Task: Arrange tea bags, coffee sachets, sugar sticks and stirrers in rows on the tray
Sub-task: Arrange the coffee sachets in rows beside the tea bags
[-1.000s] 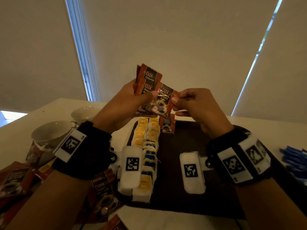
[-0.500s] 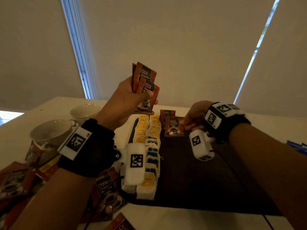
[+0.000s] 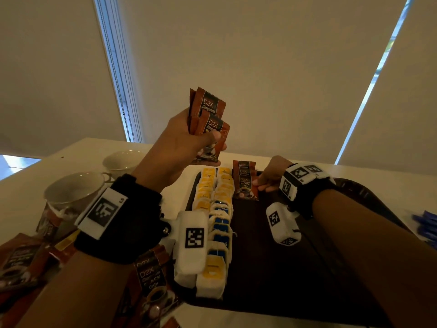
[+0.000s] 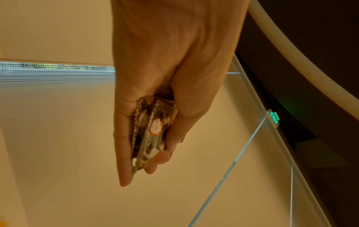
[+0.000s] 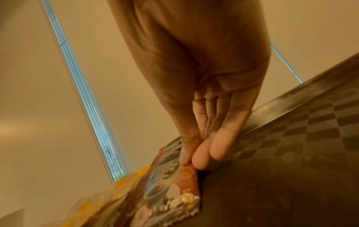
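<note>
My left hand [image 3: 210, 140] is raised above the table and grips a small bundle of brown coffee sachets [image 3: 208, 107], seen edge-on in the left wrist view [image 4: 151, 135]. My right hand [image 3: 261, 183] is low at the far end of the dark tray [image 3: 295, 268]. Its thumb and fingers [image 5: 202, 158] pinch the right edge of a coffee sachet [image 3: 246, 189] that lies flat on the tray [image 5: 291, 153], overlapping two others behind it. Two rows of yellow and blue tea bags [image 3: 220, 209] run along the tray's left side, right beside these sachets.
Two white cups [image 3: 73, 190] [image 3: 123, 159] stand on the table left of the tray. Loose coffee sachets [image 3: 153, 280] lie at the near left. Blue sticks [image 3: 425, 223] lie at the right edge.
My right hand drew one sachet out of the left hand's bundle and brought it down onto the tray's far end. The left hand stayed raised with the rest.
</note>
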Available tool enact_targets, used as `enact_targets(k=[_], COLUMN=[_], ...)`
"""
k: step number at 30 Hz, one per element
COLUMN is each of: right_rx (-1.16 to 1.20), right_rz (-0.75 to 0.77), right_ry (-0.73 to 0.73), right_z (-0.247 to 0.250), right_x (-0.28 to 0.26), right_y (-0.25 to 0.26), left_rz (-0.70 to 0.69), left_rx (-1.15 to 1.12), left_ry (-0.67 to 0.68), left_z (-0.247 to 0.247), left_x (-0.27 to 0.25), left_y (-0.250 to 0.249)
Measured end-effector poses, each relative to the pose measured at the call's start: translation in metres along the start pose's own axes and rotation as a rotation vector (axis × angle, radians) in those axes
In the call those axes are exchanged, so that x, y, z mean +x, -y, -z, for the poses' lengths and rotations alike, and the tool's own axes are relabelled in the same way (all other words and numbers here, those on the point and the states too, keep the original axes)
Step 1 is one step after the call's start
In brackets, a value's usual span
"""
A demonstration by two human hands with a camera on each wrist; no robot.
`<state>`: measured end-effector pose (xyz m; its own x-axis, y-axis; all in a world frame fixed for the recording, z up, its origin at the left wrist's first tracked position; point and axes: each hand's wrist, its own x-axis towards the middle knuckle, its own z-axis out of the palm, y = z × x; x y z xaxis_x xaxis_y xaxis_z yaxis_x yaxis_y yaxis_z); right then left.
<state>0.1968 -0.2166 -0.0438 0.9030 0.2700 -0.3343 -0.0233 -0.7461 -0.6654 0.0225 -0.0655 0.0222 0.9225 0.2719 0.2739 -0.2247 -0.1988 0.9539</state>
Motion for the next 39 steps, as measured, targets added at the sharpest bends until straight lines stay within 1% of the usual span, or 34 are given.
enact_targets(k=[5,8,10,12,13,15,17,19,23,28,31,34,36,39], right_rx=[0.038,0.014,-0.002,0.099,0.193,0.363,0.432,0.433,0.467,0.525,0.512,0.461,0.429,0.339], right_rz=[0.03,0.049,0.105,0.231,0.304,0.409,0.447,0.454,0.458,0.436,0.441,0.432,0.402,0.29], right_ry=[0.015,-0.025,-0.086,-0.101,-0.081,0.006,0.103,0.14,0.102,0.11,0.108,0.088,0.083,0.06], right_z=[0.001,0.007,0.014,0.022,0.025,0.03,0.03,0.026,0.016,0.012,0.013,0.015,0.019,0.032], right_x=[0.001,-0.005,-0.018,-0.042,-0.057,-0.088,-0.11,-0.122,-0.128,-0.13,-0.129,-0.126,-0.121,-0.106], right_y=[-0.002,0.001,0.009,0.019,0.025,0.032,0.034,0.031,0.026,0.021,0.022,0.022,0.021,0.018], left_rz=[-0.006,-0.003,0.003,0.01,0.008,-0.002,-0.015,-0.024,-0.032,-0.06,-0.065,-0.046,-0.037,0.029], left_rx=[0.008,0.007,0.001,-0.018,-0.028,-0.05,-0.071,-0.094,-0.105,-0.073,-0.059,-0.05,-0.06,-0.139], left_ry=[0.023,0.028,0.033,0.03,0.024,0.021,0.025,0.022,0.005,0.01,0.02,0.061,0.052,-0.022], left_z=[-0.003,-0.004,-0.005,-0.006,-0.006,-0.007,-0.009,-0.011,-0.016,-0.022,-0.022,-0.023,-0.022,-0.015], left_x=[0.0,0.001,0.001,0.001,0.001,0.0,0.0,-0.001,-0.002,-0.003,-0.003,-0.004,-0.004,-0.001], left_y=[0.002,0.003,0.004,0.006,0.006,0.005,0.005,0.004,0.006,0.007,0.006,0.005,0.004,0.003])
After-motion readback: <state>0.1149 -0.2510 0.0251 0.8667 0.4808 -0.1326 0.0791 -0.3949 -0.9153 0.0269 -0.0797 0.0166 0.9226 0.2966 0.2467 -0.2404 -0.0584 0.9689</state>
